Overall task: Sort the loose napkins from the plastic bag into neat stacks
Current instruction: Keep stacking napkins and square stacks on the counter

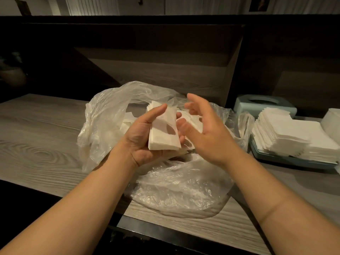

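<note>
Grey wood-grain counter [40,137]. On it: crumpled clear plastic bag [176,192] at ctr; pale blue tray [287,159] w/ napkin stacks [294,137] at right; blue tissue box [265,103] behind tray.

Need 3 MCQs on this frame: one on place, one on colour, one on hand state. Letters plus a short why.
1. Where do the sorted napkin stacks sit relative to the plastic bag?
A. Left of it
B. Right of it
C. Inside it

2. What colour is the tray under those stacks?
A. Pale blue-green
B. Red
C. Black

3. What is the right hand doing?
A. Gripping the tray
B. Open, fingers relaxed, holding nothing
C. Clenched in a fist

Answers:
1. B: the stacks stand at the right edge of the counter, past the bag.
2. A: a pale blue-green rim shows below the white stacks.
3. B: its fingers are spread beside the folded napkins, which the left hand holds.
</note>
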Demonstrator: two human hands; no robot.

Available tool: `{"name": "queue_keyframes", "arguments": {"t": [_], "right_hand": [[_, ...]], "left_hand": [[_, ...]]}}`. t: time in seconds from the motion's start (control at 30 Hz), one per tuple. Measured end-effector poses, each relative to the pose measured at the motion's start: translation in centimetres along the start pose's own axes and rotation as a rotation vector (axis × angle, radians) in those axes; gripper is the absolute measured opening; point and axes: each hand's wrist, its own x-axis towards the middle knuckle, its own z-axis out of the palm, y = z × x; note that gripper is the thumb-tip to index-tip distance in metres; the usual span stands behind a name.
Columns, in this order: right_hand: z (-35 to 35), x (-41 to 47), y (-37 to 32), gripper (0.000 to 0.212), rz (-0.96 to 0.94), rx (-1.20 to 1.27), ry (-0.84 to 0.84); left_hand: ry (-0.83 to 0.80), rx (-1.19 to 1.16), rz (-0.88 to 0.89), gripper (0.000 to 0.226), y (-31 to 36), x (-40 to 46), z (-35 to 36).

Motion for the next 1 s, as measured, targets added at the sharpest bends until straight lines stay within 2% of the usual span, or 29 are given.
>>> {"name": "queue_keyframes", "arguments": {"t": [0.07, 0.1, 0.17, 0.3, 0.4, 0.53, 0.67, 1.0], "right_hand": [[-0.1, 0.4, 0.7, 0.033, 0.027, -0.041, 0.103], [-0.2, 0.6, 0.9, 0.020, 0.032, -0.107, 0.116], [-0.4, 0.8, 1.5, 0.011, 0.042, -0.284, 0.046], [-0.7, 0.7, 1.6, 0.023, 0.068, -0.488, -0.191], [-0.8, 0.4, 1.3, 0.035, 0.050, -0.614, -0.262], [-0.8, 0.5, 1.6, 0.025, -0.004, -0.672, -0.225], [-0.8, 0.6, 1.7, 0.012, -0.016, -0.607, -0.184], [-1.1, 0.7, 1.2, 0.008, -0.045, -0.520, -0.084]], "left_hand": [[0.015, -0.032, 0.038, 0.049, 0.3, 0.2, -0.1], [0.026, -0.044, 0.049, 0.050, 0.4, 0.2, -0.1], [0.049, -0.072, 0.072, 0.053, 0.6, 0.4, -0.5], [0.065, -0.110, 0.090, 0.057, 0.8, 0.3, -0.6], [0.067, -0.125, 0.092, 0.055, 0.9, 0.3, -0.5], [0.072, -0.123, 0.090, 0.053, 0.9, 0.2, -0.5], [0.065, -0.123, 0.089, 0.051, 0.9, 0.3, -0.5], [0.060, -0.140, 0.079, 0.053, 1.0, 0.4, -0.8]]}}
